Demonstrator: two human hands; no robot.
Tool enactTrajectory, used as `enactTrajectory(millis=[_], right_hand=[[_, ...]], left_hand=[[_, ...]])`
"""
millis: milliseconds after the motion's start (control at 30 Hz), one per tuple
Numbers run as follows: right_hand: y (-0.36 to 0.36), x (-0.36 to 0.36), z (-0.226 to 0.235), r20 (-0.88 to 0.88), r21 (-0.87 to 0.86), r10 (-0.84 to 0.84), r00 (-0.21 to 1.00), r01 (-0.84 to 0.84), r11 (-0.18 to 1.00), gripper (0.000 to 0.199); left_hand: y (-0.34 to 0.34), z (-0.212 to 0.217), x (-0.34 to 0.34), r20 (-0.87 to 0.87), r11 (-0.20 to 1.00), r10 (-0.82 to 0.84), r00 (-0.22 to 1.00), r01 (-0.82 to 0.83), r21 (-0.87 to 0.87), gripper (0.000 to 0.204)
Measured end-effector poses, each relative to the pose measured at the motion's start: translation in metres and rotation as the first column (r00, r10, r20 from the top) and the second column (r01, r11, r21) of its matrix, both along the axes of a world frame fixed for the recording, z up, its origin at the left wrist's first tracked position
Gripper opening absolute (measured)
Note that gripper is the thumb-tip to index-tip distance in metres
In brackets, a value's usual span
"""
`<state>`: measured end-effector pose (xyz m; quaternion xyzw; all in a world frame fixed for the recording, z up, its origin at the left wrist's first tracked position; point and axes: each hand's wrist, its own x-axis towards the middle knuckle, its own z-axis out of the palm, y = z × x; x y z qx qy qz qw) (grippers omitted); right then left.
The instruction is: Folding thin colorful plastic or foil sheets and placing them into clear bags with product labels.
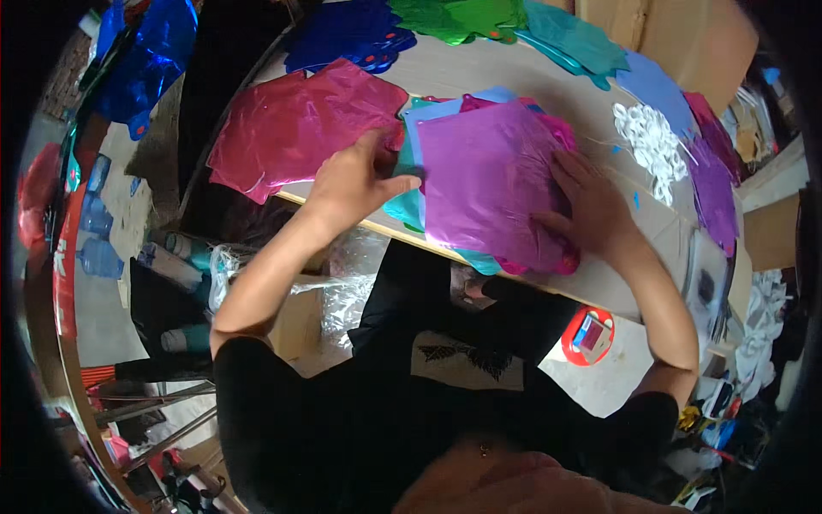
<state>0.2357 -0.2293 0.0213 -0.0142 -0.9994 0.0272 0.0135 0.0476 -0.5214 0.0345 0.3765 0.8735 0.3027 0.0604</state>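
Observation:
A stack of flat, shiny foil pieces lies in front of me at the table's near edge, with a purple foil sheet (488,180) on top. Teal, blue and pink edges stick out beneath it. My left hand (355,180) is at the stack's left side, thumb stretched toward the purple sheet and apart from the fingers, whose tips are partly hidden. On the right, my right hand (591,201) rests on the purple sheet's edge with its fingers spread. Left of the stack, close to my left hand, lies a pile of crimson foil pieces (295,124).
Dark blue (338,38), green (462,19) and teal foil piles (578,43) line the table's far edge. A heap of white strips (652,141) sits at the right, beside more purple foil (715,197). Below the table is a red round container (588,336).

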Motion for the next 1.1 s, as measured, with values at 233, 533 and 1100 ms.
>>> enactTrajectory(millis=[233,533,1100], right_hand=[[-0.012,0.004,0.001,-0.14,-0.095,-0.244,0.96,0.232,0.968,0.08],[0.0,-0.031,-0.031,-0.244,-0.307,-0.063,0.968,-0.015,0.951,0.073],[0.062,-0.14,0.029,0.354,-0.217,-0.012,0.935,0.095,0.972,0.062]], left_hand=[[0.014,-0.008,-0.009,0.107,1.0,-0.013,0.994,0.014,-0.01,0.072],[0.062,-0.033,-0.033,0.161,0.978,-0.068,0.985,0.033,0.208,0.075],[0.093,-0.026,-0.04,-0.009,0.996,-0.074,0.997,0.074,0.048,0.094]])
